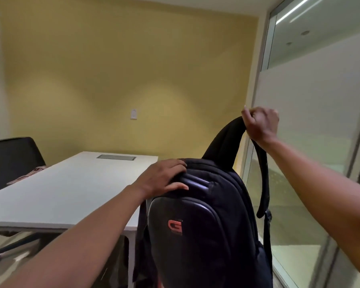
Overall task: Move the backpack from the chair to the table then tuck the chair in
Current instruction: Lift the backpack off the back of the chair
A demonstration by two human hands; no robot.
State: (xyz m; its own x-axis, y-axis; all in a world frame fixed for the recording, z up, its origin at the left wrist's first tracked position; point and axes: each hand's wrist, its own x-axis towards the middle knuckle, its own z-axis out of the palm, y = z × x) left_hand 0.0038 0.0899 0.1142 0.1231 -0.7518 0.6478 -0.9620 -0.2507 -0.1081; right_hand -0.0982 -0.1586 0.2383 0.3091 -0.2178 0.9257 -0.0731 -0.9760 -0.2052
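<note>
head view: the long white rectangular table [56,190] fills the left half, running away toward the yellow wall [123,69], with a grey rectangular hatch [116,157] set into its far end. at the right stands a frosted glass partition [312,113] in a metal frame. the black padded backpack [206,225], with a glossy front panel and a red logo [175,225], is held upright in the air just off the table's near right corner, lower part out of frame. a black mesh-backed office chair [13,161] sits at the table's far left side, its wheeled base showing under the tabletop; something pinkish [27,175] lies on its seat, too blurred to name. the right hand [261,123] is fisted tight round the top of the black shoulder strap [258,163], pulling it up into a loop. the left hand [162,176] lies spread on the backpack's top, fingers draped over the crown, thumb by the ribbed grab handle [196,181], pressing rather than clenched.
</note>
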